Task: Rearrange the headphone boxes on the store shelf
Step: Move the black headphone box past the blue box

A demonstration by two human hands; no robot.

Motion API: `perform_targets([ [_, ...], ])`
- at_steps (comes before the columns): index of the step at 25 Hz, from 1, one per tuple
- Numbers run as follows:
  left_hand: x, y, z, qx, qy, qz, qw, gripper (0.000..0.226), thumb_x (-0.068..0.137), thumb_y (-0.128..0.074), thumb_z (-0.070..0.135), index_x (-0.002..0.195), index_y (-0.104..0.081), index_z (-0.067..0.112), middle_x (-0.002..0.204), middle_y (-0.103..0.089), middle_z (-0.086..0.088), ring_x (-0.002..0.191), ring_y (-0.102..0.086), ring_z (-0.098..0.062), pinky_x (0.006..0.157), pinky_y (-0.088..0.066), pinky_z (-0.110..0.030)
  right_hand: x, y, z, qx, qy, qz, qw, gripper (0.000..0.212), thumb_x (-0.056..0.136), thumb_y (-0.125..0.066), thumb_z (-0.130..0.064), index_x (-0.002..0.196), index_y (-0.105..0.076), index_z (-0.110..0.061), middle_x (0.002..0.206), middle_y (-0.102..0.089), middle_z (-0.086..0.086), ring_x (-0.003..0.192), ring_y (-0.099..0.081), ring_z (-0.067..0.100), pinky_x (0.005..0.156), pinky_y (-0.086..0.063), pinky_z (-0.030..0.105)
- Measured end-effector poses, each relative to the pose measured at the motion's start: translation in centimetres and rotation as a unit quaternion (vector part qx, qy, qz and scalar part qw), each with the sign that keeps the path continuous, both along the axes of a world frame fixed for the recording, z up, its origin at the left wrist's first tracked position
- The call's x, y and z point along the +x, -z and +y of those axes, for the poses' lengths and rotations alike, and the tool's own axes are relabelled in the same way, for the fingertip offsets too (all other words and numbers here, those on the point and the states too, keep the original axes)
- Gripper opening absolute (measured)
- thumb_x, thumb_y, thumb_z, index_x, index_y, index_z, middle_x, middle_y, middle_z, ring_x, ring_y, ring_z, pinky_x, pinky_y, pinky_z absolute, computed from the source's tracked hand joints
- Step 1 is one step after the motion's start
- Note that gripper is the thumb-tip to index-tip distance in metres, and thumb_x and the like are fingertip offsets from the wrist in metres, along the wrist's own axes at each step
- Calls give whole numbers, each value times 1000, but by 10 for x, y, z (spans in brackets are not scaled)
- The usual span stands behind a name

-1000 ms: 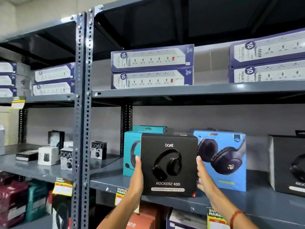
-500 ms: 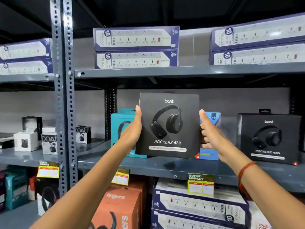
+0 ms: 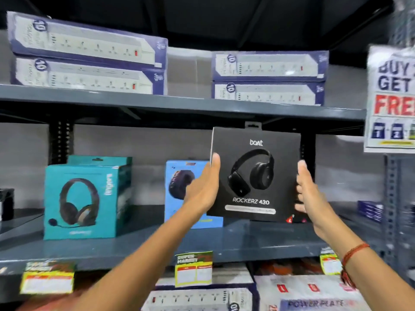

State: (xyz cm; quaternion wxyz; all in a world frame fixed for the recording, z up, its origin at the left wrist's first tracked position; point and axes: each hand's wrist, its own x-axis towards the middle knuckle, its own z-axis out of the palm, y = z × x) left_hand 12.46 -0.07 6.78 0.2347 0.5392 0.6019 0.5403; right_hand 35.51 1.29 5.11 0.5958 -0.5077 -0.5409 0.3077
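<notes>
I hold a black headphone box (image 3: 254, 175) marked "ROCKERZ 430" upright, above the right part of the grey middle shelf (image 3: 157, 245). My left hand (image 3: 205, 187) presses its left edge and my right hand (image 3: 308, 191) its right edge. A second black box is almost wholly hidden behind the held one. A light blue headphone box (image 3: 179, 189) stands on the shelf just left of it, partly covered by my left hand. A teal headphone box (image 3: 85, 198) stands further left, with another teal box behind it.
Purple power-strip boxes (image 3: 87, 55) are stacked on the upper shelf (image 3: 179, 104), close above the held box. A "BUY GET FREE" sign (image 3: 391, 97) hangs at the right by an upright post (image 3: 391, 209). Price tags (image 3: 194, 268) hang along the shelf's front edge.
The black box has travelled right along the shelf, past the blue box, and now covers the other black box. The view has swung right with it; both hands keep their hold.
</notes>
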Motion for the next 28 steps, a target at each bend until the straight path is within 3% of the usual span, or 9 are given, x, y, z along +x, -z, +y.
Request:
perform_targets([
  [3,50,24,43,-19,60,-13,998,92,78,-18,88,150,-40,35,160,-40,-5,144,-36,-33,119,-22,-45,50,17,17,0,29,-12,1000,129,45,-31,-106,148,-41,-29,151,-46,6,121,-51,30,108,-38,51],
  [7,90,56,87,-65,133,-31,988,86,82,-17,87,156,-17,44,167,-21,-3,153,-14,-31,121,-9,-49,89,42,51,-25,46,-19,998,122,54,-30,-103,151,-37,-31,156,-41,7,139,-41,31,113,-33,55],
  [13,112,78,129,-70,159,-52,983,86,80,-16,89,155,-20,46,167,-21,6,154,-13,-27,123,-8,-50,112,66,95,-38,28,-17,999,113,58,-34,-101,150,-36,-36,159,-37,3,140,-40,28,113,-32,54],
  [19,117,87,141,-65,220,-93,969,107,61,-19,97,156,-15,46,167,-14,17,153,-10,-13,124,-7,-46,119,75,105,-32,25,7,999,107,66,-38,-95,152,-34,-31,160,-35,1,142,-37,26,116,-27,51],
  [22,114,86,135,-46,217,-105,969,105,64,-21,96,156,-18,45,166,-17,18,152,-14,-12,124,-9,-45,111,65,101,81,88,-37,992,96,73,-30,-92,154,-18,-42,165,-19,-10,150,-18,16,118,-15,47],
  [24,101,75,123,21,174,-101,979,92,76,-24,89,156,-24,41,164,-24,17,151,-20,-13,123,-14,-40,92,45,93,204,155,-67,964,88,80,-26,-87,154,-8,-44,166,-14,-9,151,-11,14,119,-12,47],
  [26,75,57,107,129,118,-82,981,77,92,-28,73,155,-34,29,161,-35,5,148,-31,-20,119,-26,-35,56,22,85,315,171,-59,932,76,90,-30,-74,154,-9,-39,166,-16,-6,150,-11,9,120,-11,41],
  [28,30,39,88,211,82,-118,967,84,87,-34,73,149,-46,18,154,-48,-10,142,-44,-27,117,-34,-39,0,8,74,393,125,-33,910,66,97,-35,-56,156,-18,-31,165,-21,-3,149,-17,6,121,-14,39],
])
